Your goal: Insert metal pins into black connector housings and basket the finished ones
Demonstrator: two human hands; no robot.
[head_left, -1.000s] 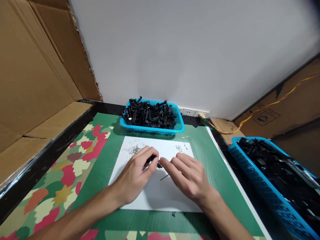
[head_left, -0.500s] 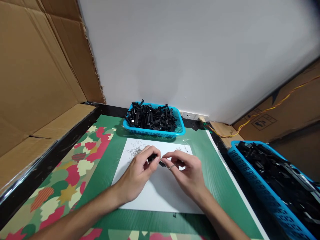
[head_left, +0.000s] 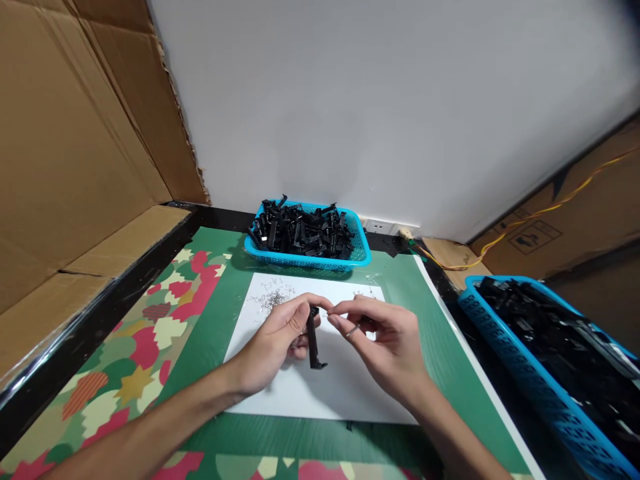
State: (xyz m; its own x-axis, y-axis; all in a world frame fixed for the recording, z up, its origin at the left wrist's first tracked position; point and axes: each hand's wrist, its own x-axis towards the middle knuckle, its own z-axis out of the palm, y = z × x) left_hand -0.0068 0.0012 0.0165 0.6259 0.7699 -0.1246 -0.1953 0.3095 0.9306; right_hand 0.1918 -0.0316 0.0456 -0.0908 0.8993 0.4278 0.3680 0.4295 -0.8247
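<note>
My left hand point(head_left: 274, 340) is closed on a long black plastic part point(head_left: 313, 340), whose hooked end points down toward me. Facing it, my right hand point(head_left: 383, 333) has its thumb and forefinger pinched near the part's upper end, and a thin metal tool point(head_left: 353, 330) lies across its fingers. Whether something small sits between the fingertips is too small to tell. Beneath both hands is a white sheet point(head_left: 280, 393), with a pile of tiny metal pieces point(head_left: 274, 299) at its upper left and a few more small pieces at its upper right.
A blue basket point(head_left: 305, 262) of black parts stands behind the sheet. Another blue basket point(head_left: 545, 387) with black parts is at the right. Cardboard point(head_left: 75, 120) rises at the left, and a yellow cable point(head_left: 485, 248) runs near the wall socket point(head_left: 379, 227).
The black part has swung from nearly hidden in my left hand to pointing down toward me. My right hand has shifted slightly right.
</note>
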